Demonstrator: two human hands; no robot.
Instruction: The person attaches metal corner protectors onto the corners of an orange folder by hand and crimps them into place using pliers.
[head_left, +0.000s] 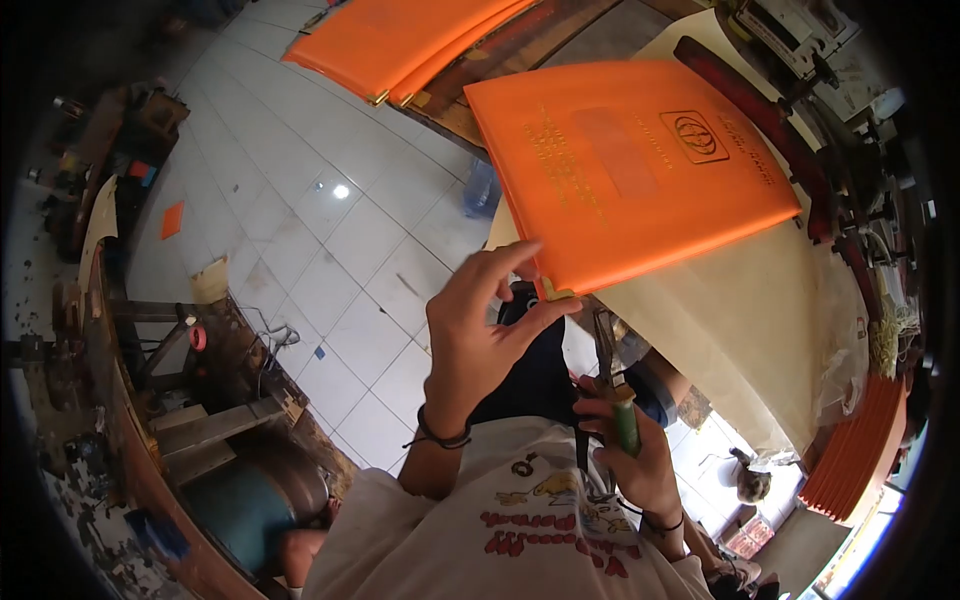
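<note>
An orange folder with gold print and an emblem lies on the work table, its near corner jutting past the edge. That corner carries a small gold metal piece. My left hand is at this corner, thumb just below the metal piece and index finger by the folder's side, pinching around the corner. Lower right, my right hand is wrapped round the green handle of pliers, whose dark jaws point up, a little below the corner.
More orange folders with gold corners lie at the top. Cream sheet material covers the table under the folder. A stack of orange covers stands at the right. A wooden bench and a teal drum are at the lower left.
</note>
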